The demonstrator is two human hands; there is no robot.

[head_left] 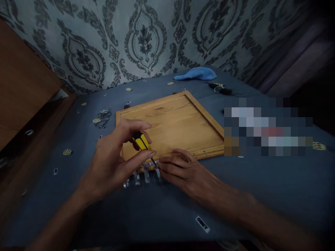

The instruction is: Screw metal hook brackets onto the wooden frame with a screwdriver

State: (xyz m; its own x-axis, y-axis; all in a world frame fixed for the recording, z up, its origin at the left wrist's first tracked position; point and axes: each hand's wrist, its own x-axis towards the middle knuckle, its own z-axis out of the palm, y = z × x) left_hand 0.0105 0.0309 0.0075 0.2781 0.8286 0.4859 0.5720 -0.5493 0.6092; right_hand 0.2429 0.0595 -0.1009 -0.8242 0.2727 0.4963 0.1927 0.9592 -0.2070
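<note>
My left hand (104,157) is closed on a screwdriver (142,141) with a yellow and black handle, thumb on one side and fingers on the other. The shaft slants down to a metal hook rail (146,165) along the near edge of a framed wooden board (170,122). Several shiny hooks hang from this rail toward me. At its right end, my right hand (185,170) presses its fingertips together against the rail and the board's edge, beside the screwdriver tip. Any screw under the tip is too small to make out.
A blue cloth (197,73) lies at the back, and a dark tool (221,89) sits to its right. Coiled cable (103,116) rests left of the board. Blurred-out items (267,129) are at the right. A wooden cabinet (23,80) stands at the left.
</note>
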